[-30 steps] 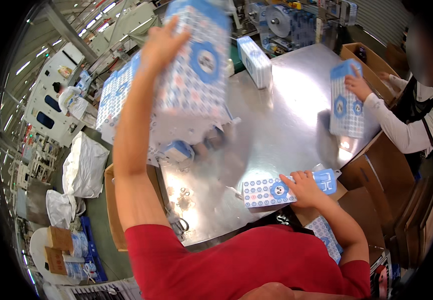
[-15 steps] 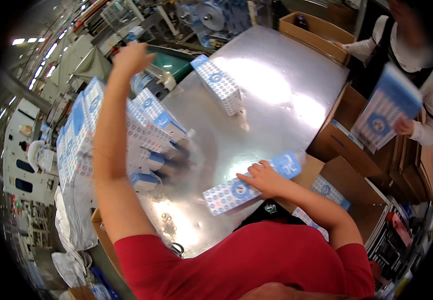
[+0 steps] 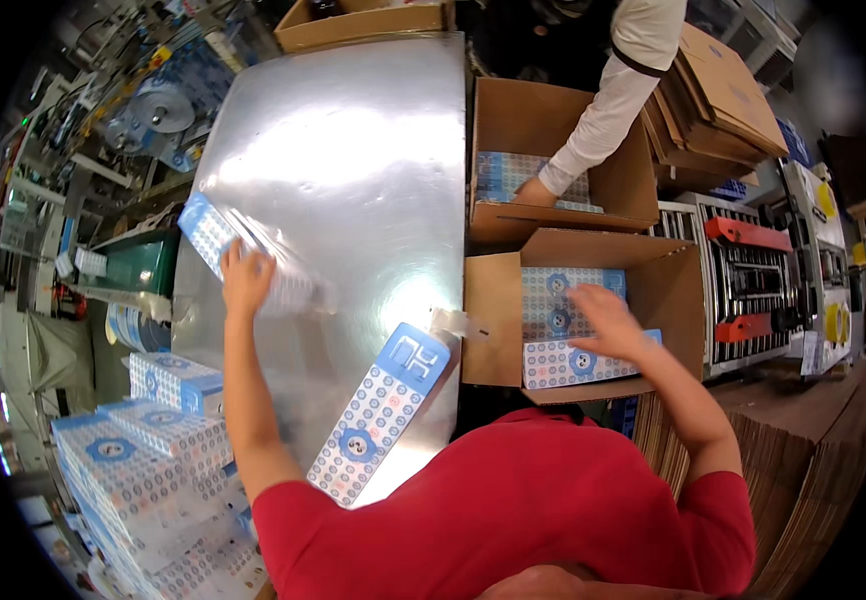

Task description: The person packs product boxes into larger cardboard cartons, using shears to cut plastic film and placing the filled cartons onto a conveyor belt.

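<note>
While a patterned pack [image 3: 378, 418] lies at the near edge of the worktop [image 3: 353, 190], the right hand [image 3: 608, 322] spreads loosely over packs inside a carton [image 3: 668, 305]; the left hand [image 3: 247, 280] touches a blurred pack [image 3: 206, 230] by the left edge, grip unclear.

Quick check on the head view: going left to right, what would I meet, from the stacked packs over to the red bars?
Stack of blue-and-white patterned packs → left hand → single patterned pack on the metal table → right hand, over the open cardboard carton → red bars.
</note>
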The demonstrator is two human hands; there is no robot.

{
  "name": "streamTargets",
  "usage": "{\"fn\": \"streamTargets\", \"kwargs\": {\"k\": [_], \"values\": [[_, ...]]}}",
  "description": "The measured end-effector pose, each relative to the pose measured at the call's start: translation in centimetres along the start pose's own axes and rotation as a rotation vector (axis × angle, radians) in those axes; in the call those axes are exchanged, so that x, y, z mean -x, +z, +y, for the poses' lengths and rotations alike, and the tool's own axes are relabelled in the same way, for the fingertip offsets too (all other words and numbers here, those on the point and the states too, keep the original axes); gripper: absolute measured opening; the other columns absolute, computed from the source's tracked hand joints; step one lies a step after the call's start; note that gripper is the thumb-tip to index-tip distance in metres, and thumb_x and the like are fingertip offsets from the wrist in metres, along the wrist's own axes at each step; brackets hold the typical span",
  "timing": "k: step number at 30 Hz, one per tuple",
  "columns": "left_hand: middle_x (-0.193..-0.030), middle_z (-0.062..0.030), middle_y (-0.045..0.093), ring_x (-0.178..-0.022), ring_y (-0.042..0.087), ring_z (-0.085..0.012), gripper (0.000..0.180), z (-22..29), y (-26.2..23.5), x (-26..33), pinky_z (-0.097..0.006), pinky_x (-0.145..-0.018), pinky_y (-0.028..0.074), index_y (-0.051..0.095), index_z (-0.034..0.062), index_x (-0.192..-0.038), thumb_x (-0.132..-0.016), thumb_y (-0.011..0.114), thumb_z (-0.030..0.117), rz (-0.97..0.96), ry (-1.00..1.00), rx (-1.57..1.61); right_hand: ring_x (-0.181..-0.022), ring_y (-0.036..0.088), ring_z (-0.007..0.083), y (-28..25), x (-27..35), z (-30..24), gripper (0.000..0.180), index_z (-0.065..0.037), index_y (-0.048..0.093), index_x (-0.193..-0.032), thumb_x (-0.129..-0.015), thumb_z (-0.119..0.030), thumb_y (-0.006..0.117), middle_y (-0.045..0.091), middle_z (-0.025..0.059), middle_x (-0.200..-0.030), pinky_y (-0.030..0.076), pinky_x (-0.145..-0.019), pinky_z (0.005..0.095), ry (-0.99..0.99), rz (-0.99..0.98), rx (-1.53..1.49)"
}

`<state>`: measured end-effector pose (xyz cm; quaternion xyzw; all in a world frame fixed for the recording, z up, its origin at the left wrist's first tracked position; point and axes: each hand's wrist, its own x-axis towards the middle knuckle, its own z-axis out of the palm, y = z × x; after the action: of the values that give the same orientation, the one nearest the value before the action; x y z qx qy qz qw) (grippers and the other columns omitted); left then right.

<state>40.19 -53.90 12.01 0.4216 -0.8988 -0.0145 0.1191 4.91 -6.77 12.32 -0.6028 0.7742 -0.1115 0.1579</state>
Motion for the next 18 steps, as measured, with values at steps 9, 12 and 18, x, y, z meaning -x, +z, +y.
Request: {"fn": "streamTargets", "kwargs": {"k": [9,12,18], "values": [[-0.112,-0.0203,0.048,-0.098,0.049,-0.0365,0.082,5.3,-1.6,1.2,-0.043,-0.081,0.041,0.043,0.0104,-0.126,-0.052,0.077,0.023,-0.136,0.182,-0.076,-0.112,0.046,0.0345,2.8,2.0,5.3,0.097,-0.012,0.033,-0.133,-0.054,-0.049,0.076,0.048,0.0157,-0.123,0.040,-0.088,0.0455,0.265,-0.845,0.093],[-0.116,-0.0208,0.045,-0.103,0.047,-0.0364,0.087,8.4,-2.8,0.0,-0.046,-0.082,0.040,0.036,0.0126,-0.131,-0.054,0.077,0.021,-0.183,0.299,-0.040,-0.109,0.049,0.0327,4.3,2.1,4.6,0.089,-0.018,0.037,-0.130,-0.056,-0.048,0.076,0.050,0.0129,-0.121,0.039,-0.085,0.0506,0.173,-0.812,0.227],[-0.124,-0.0209,0.042,-0.110,0.044,-0.0374,0.078,15.4,-6.6,2.4,-0.047,-0.084,0.041,0.033,0.0141,-0.134,-0.066,0.071,0.025,0.430,0.713,0.379,-0.107,0.051,0.0329,7.5,5.3,9.9,0.076,-0.016,0.045,-0.121,-0.058,-0.044,0.076,0.052,0.0134,-0.118,0.039,-0.083,0.0534,0.357,-0.740,0.063]]}}
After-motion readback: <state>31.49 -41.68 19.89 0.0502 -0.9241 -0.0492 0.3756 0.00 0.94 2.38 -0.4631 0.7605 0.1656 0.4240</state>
